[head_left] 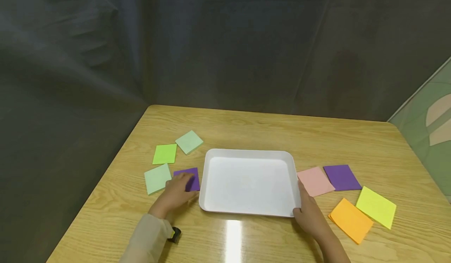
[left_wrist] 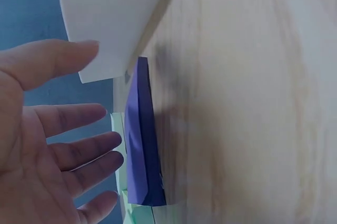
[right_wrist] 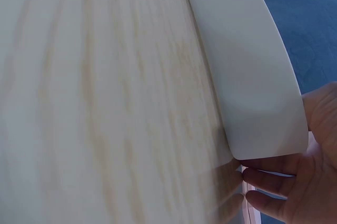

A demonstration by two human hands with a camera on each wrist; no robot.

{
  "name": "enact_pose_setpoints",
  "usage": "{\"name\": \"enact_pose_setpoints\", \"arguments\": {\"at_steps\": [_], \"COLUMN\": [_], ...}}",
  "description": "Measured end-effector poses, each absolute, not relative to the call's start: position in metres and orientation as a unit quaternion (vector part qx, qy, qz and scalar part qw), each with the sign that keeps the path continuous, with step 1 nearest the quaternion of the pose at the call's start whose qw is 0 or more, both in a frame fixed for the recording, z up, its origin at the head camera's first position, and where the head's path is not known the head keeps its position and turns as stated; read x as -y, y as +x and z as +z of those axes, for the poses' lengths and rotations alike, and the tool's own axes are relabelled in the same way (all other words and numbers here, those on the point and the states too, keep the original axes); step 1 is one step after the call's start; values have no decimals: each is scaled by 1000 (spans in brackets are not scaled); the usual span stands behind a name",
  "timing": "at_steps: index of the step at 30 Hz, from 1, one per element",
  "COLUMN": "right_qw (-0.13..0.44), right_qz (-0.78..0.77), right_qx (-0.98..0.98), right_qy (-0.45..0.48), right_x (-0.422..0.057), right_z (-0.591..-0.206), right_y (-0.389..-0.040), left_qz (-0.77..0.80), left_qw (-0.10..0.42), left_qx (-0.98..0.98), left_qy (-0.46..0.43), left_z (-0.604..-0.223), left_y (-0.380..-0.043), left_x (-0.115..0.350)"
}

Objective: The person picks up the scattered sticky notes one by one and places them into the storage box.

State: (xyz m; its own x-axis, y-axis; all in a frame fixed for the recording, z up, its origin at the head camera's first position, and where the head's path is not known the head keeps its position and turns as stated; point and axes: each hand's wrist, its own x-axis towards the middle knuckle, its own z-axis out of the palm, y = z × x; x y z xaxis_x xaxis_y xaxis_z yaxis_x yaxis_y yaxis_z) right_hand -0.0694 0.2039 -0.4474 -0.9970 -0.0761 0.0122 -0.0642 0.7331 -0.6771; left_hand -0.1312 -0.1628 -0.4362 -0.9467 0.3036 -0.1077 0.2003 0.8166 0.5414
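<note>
A white rectangular tray [head_left: 250,184] lies on the wooden table. My right hand [head_left: 311,214] holds its near right corner, the thumb at the rim and the fingers along the outer side; in the right wrist view the tray wall [right_wrist: 247,71] hides the thumb. My left hand [head_left: 179,192] hovers over a purple square paper pad [head_left: 193,182] just left of the tray. The left wrist view shows its fingers [left_wrist: 87,148] spread and nearly straight beside the purple pad [left_wrist: 139,145], apart from it or barely touching; I cannot tell which.
Two pale green pads [head_left: 157,179] [head_left: 189,141] and a bright green one [head_left: 165,154] lie on the left. To the right lie pink [head_left: 316,181], purple [head_left: 341,177], yellow [head_left: 376,207] and orange [head_left: 351,220] squares. A dark curtain [head_left: 239,47] hangs behind the table.
</note>
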Motion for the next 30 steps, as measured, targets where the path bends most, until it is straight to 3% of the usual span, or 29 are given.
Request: {"name": "enact_pose_setpoints", "arguments": {"at_steps": [30], "right_qw": [-4], "right_qz": [-373], "right_qx": [-927], "right_qy": [-46], "right_x": [-203], "right_z": [-447], "right_y": [-69], "left_qz": [243], "left_qw": [85], "left_qx": [-953], "left_qy": [161], "left_z": [-451], "left_y": [-160], "left_x": [169]}}
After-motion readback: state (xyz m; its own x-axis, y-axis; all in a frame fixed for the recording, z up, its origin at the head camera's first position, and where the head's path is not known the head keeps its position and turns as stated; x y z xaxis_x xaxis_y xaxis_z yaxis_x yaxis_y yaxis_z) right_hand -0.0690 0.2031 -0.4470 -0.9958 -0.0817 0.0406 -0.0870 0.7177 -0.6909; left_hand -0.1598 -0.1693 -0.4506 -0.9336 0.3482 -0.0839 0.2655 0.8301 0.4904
